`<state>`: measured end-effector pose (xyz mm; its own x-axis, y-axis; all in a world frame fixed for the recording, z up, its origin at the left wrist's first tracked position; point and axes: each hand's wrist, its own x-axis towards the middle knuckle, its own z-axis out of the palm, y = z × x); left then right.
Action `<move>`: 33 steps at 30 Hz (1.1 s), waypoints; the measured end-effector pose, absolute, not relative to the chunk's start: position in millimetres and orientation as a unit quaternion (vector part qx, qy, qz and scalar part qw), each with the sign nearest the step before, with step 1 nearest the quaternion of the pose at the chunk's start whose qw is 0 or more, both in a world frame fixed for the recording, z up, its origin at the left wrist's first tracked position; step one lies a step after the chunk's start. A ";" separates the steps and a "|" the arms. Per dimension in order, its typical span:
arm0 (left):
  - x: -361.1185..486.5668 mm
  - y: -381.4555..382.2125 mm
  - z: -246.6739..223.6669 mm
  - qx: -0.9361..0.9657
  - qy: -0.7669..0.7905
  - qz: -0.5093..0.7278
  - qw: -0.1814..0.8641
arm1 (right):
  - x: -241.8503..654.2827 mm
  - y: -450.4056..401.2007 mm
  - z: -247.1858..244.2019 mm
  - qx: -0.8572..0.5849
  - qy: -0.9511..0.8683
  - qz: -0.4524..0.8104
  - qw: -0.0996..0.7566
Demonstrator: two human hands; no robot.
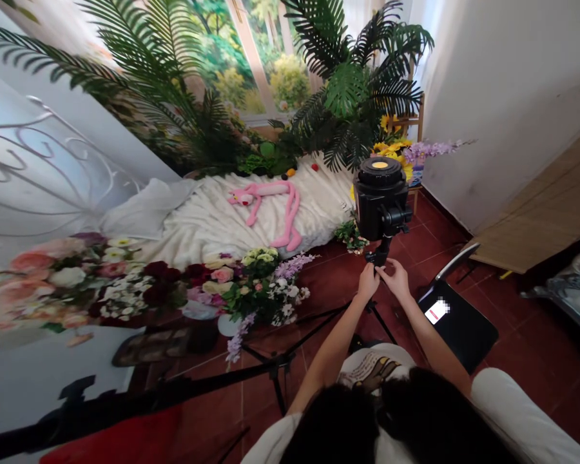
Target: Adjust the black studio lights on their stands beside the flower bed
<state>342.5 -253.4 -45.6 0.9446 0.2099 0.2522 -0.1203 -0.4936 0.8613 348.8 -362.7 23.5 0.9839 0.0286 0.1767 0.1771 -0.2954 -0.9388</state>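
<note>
Meeting beneath one black lamp (379, 203), the two hands sit side by side: the left hand (367, 281) is clasped on its mount (377, 258), while whether the right hand (395, 277) grips or merely touches it, I cannot tell. One black chair (468, 325) stands to the lamp's right; to its left, one pink plush toy (270, 190) and three small round things (290, 173) lie on a white blanket (212, 219).

lamp (379, 200) blocks ahead, chair (468, 328) right; open floor (426, 252) between
</note>
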 end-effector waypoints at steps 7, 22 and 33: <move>339.7 -252.6 -42.3 0.823 0.010 0.171 0.541 | 361.3 -351.8 43.2 -0.824 -0.104 -0.065 0.554; 338.0 -251.3 -31.2 0.838 0.024 0.170 0.519 | 367.2 -342.4 145.3 -0.757 -0.163 -0.200 0.601; 337.3 -246.7 -29.6 0.836 0.004 0.156 0.527 | 329.1 -378.2 -6.2 -0.760 0.051 0.033 0.647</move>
